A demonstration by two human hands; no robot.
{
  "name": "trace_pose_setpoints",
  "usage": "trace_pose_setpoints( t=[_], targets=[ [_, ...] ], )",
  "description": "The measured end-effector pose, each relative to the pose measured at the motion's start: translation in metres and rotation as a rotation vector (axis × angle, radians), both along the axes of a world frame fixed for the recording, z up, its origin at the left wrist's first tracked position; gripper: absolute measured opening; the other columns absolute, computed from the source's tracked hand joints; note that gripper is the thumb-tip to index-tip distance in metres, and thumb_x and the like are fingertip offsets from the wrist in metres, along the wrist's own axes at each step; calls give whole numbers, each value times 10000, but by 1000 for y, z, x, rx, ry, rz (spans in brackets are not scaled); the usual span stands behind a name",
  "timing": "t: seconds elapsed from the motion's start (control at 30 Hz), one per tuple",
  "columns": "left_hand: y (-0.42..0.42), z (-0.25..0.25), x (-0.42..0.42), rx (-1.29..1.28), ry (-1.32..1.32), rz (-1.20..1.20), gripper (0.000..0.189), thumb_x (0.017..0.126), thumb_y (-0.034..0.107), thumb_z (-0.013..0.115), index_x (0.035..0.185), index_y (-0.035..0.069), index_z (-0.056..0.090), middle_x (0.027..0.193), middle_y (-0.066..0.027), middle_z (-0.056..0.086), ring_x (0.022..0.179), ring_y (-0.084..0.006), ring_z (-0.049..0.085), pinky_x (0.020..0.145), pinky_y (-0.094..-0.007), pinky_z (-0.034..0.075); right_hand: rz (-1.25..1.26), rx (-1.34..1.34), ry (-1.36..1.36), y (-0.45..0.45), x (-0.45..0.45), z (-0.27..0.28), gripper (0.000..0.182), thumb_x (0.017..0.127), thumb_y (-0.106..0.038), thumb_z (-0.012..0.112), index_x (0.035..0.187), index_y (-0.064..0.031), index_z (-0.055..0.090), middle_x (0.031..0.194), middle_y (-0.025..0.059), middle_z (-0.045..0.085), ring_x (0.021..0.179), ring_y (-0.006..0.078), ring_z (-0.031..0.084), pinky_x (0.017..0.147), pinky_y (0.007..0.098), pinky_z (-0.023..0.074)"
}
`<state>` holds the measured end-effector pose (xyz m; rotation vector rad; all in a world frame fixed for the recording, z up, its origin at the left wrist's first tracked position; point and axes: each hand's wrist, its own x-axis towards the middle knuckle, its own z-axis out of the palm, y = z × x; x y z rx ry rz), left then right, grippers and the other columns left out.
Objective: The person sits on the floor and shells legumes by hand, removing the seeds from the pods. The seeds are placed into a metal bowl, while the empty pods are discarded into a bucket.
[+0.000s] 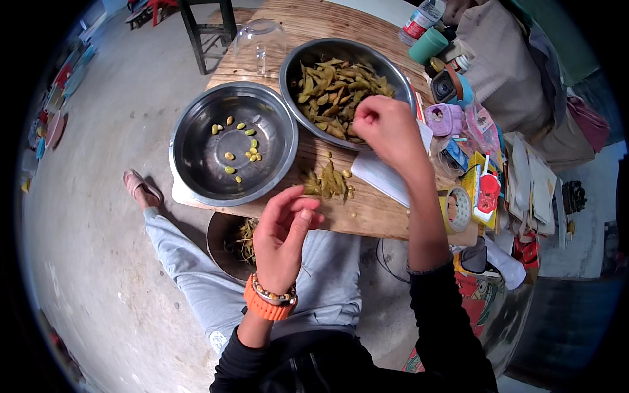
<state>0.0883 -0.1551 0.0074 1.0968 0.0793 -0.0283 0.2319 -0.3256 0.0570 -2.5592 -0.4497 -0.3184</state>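
My right hand [393,130] hangs over the near right rim of a stainless steel bowl [300,67] full of green-brown soybean pods [339,91]. Its fingers curl downward, and I cannot tell whether they hold anything. My left hand [285,228] is above the table's front edge, fingers loosely bent and apart, with nothing visible in it. Just beyond it, a small heap of pods [331,182] lies on the wooden table [381,220] among loose beans. On the left, a second steel basin [194,157] contains several shelled yellow and green beans [253,143].
Below the table edge stands a bin [221,258] containing husks and stalks. An upturned clear glass mug [260,44] is behind the basins. Papers [381,174], a tape roll [457,209], a yellow basket [475,186], a purple container [443,119] and a plastic bottle [420,22] crowd the right side.
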Motion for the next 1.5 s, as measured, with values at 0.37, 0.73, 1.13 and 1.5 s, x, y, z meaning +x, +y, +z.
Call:
trace_pose_setpoints(
  t=[0.37, 0.73, 1.13, 1.5],
  targets=[
    [4, 21, -2, -74, 31, -43, 199, 877, 52, 506, 1034, -58, 555, 862, -109, 625, 733, -144, 602, 678, -250, 497, 194, 1179, 769, 27, -95, 2, 133, 809, -18, 582, 933, 29, 587, 762, 17, 577, 570, 22, 468, 467, 148, 348],
    [32, 10, -23, -130, 173, -26, 155, 815, 1, 579, 953, -66, 599, 851, -118, 621, 702, -149, 607, 614, -245, 509, 156, 1136, 765, 52, -124, -20, 107, 809, -28, 605, 888, 44, 598, 787, 38, 597, 602, 43, 515, 506, 159, 399],
    [30, 6, -32, 381, -116, 195, 106, 764, -6, 634, 860, -47, 614, 800, -81, 608, 674, -103, 575, 612, -203, 467, 158, 1086, 672, 68, -139, -27, 94, 820, -16, 592, 885, 52, 594, 720, 52, 599, 612, 67, 557, 551, 180, 457],
    [39, -4, -33, -109, 106, 80, 124, 793, -8, 609, 905, -59, 594, 777, -81, 613, 655, -121, 585, 610, -225, 486, 161, 1187, 717, 74, -143, -29, 120, 851, -34, 550, 904, 71, 577, 708, 60, 592, 604, 69, 544, 529, 177, 437]
  ],
)
